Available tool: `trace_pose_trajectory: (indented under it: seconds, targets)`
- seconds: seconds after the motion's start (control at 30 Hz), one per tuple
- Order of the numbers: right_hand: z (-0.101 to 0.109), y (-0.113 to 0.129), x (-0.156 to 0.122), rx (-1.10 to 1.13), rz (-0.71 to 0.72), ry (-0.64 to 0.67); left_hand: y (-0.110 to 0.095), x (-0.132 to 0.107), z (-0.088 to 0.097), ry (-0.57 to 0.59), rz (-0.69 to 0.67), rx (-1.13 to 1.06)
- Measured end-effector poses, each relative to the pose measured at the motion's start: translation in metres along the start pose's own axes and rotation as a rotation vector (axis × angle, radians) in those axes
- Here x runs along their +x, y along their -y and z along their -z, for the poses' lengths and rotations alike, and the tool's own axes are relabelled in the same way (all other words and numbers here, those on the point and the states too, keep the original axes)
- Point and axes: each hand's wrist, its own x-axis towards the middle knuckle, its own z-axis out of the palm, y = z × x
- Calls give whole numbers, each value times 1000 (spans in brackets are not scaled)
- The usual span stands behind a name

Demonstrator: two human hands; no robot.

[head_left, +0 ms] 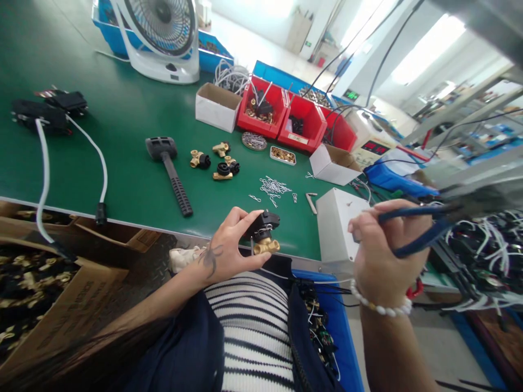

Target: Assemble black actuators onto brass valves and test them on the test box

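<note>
brass-and-black fitting [266, 245] gripped in left hand [231, 242]; right hand [384, 245] clasps blue-handled tool [427, 235].

Blk/wht striped top [254, 326], navy jkt [180, 348], wht bracelet [384, 310]

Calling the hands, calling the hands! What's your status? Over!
Left hand: gripping black-and-brass part. Right hand: holding blue-handled tool. Pale box shows between them.

A white fan [163, 32] stood on the green bench [122, 158] before a blue bin [107, 35]; a white carton [216, 111] sat beside a red bin [260, 124]
</note>
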Motion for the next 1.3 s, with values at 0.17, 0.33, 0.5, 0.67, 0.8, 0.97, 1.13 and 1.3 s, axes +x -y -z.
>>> trace_pose_trajectory:
  seconds: [0.17, 0.33, 0.5, 0.67, 0.8, 0.97, 1.13, 1.3]
  targets:
    - [1, -2, -4, -282, 3, 781, 1, -1, -1, -13, 5, -16]
    - [3, -1, -3, -101, -10, 29, 0, 0, -1, -5, 6, -13]
    - [-1, -7, -9, -264, 9, 731, 0, 1, -1, -26, 0, -31]
    - [1, -5, -6, -169, -8, 143, 0, 2, -2, -13, 10, -33]
    - [-2, -3, -10, -224, -10, 495, 1, 1, -2, -9, -7, -16]
    - [3, -2, -3, -264, -23, 368, 1, 0, -1, -21, -5, -20]
    - [-3, -4, -11, -232, -19, 313, 2, 0, -1, -9, -22, -18]
    - [-1, -3, -10, -312, 18, 466, 3, 0, -2, -19, -11, -23]
